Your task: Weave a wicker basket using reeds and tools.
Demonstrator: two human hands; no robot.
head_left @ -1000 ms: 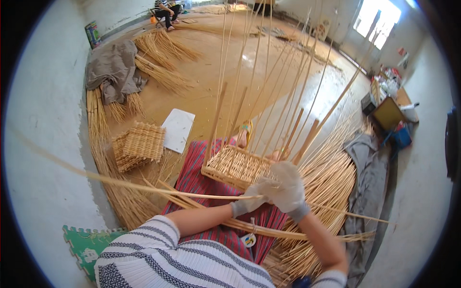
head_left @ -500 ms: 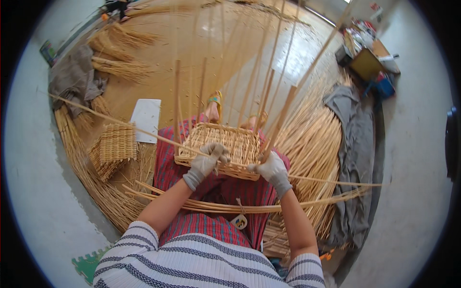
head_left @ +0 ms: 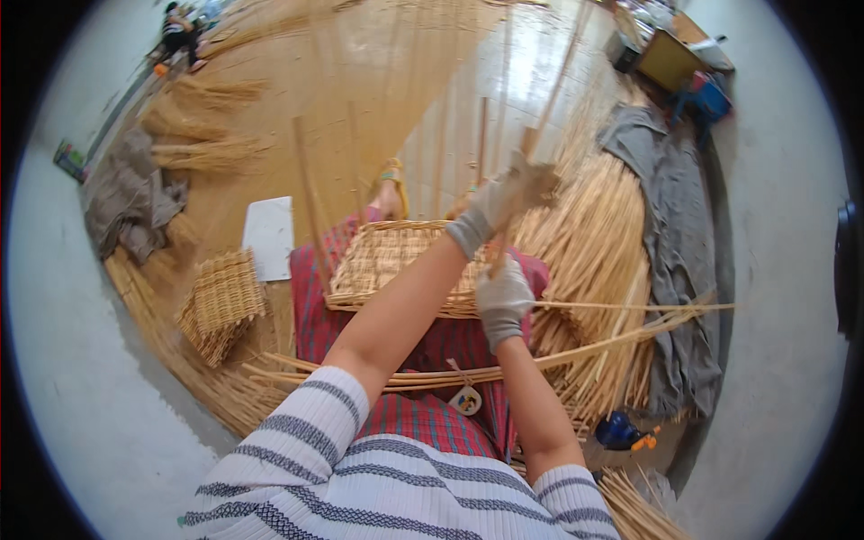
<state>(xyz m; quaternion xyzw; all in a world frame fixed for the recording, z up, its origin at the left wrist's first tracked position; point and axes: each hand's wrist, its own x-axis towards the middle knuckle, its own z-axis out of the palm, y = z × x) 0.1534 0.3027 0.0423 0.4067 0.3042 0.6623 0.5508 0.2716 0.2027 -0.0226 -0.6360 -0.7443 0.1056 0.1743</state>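
Observation:
On my lap rests a shallow rectangular wicker basket (head_left: 385, 256), woven from pale canes, with long thin stakes and thick corner posts standing up around it. My gloved right hand (head_left: 504, 292) is closed at its near right corner, around the foot of the thick post there. Across the basket reaches my gloved left hand (head_left: 517, 191), at the upper part of that same post. Motion smears its fingers, so its grip is unclear. A thin weaving cane (head_left: 630, 307) runs out to the right from beside my right hand. My left forearm hides part of the basket.
Several loose canes (head_left: 423, 382) lie across my lap below the basket. A woven wicker piece (head_left: 225, 301) and a white sheet (head_left: 268, 238) lie at left. Cane bundles (head_left: 594, 243) and grey cloth (head_left: 670, 270) are at right. Another person (head_left: 177, 38) is at far left.
My left hand has moved from the basket's near left side across to the right corner post and upward. The cane that stretched out to the left no longer shows there.

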